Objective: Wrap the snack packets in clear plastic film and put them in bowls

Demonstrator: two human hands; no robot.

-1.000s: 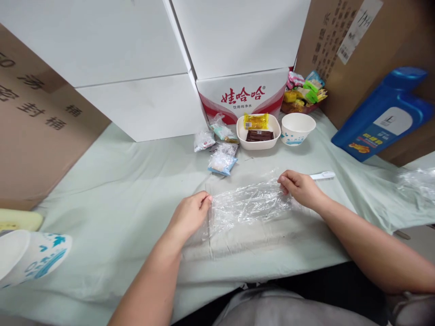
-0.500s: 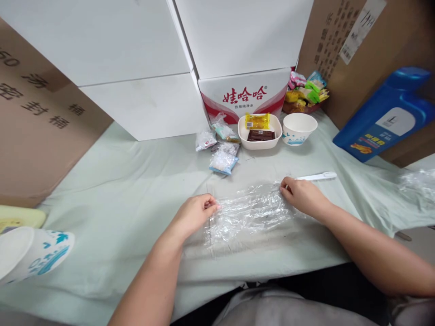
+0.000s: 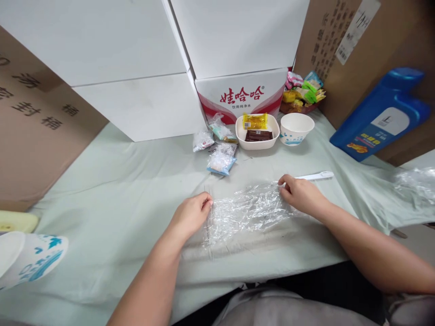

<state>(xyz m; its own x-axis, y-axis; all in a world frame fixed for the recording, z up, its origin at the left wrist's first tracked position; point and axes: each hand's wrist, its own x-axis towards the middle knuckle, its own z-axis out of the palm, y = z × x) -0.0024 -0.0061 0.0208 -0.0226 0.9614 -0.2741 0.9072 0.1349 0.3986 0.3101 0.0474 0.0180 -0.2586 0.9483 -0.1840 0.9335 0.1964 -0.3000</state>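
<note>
A crinkled sheet of clear plastic film [image 3: 248, 213] lies spread over the cloth in front of me. My left hand [image 3: 194, 213] pinches its left edge, thumb against fingers. At the upper right part of the film, my right hand [image 3: 301, 194] is closed on it in the same way. Just beyond the right hand lies a white plastic tool with a long thin handle [image 3: 317, 175], its near end partly hidden by the hand. Farther back, several small packets wrapped in clear film [image 3: 221, 162] sit in a loose pile.
Behind stand a white bowl [image 3: 257, 145] holding a yellow packet and brown packets, a paper cup [image 3: 296, 129] and a basket of snacks [image 3: 301, 107]. A blue bottle [image 3: 377, 117] leans at right; another paper cup [image 3: 41, 258] is at left. Cartons [image 3: 41, 117] wall the sides.
My left hand has shifted slightly left along with the film's edge, and the film looks a little more stretched out. The whole view has drifted slightly.
</note>
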